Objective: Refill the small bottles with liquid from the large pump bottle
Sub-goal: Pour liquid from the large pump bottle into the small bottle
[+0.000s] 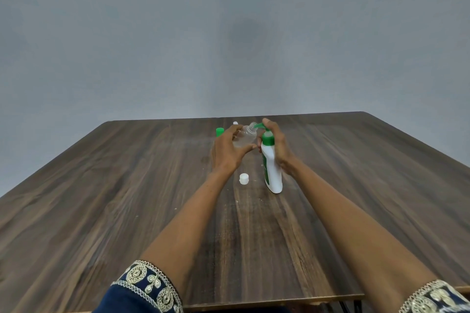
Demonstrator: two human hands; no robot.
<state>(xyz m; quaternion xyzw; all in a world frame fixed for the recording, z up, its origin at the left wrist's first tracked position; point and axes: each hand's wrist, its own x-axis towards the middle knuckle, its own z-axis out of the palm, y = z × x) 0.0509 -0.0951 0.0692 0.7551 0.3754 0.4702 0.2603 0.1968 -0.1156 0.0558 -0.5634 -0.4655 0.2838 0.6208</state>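
A: Why is the small clear bottle [244, 137] tilted like this?

B: The left hand [227, 152] grips it around the body and holds it above the tabletop [127, 185], with its open neck turned toward the green spout of the large pump bottle [271, 168]. I think this is so the liquid can go straight into the neck.

A: And the right hand [277, 145]?

B: It is curled around the green pump head, with the fingers over the top. It looks ready to press, or already pressing; I cannot tell which. The pump bottle stands upright on the tabletop, so it needs no other support.

A: Where do these things lie?

B: Near the middle of the tabletop, closer to the far edge. The small bottle is between the two hands, just beside the spout.

A: What is the white cap [243, 178]?

B: Probably the cap of this bottle, put aside on the tabletop, just left of the pump bottle's base. Behind the left hand a green-capped bottle [219, 131] is partly hidden, near the far edge.
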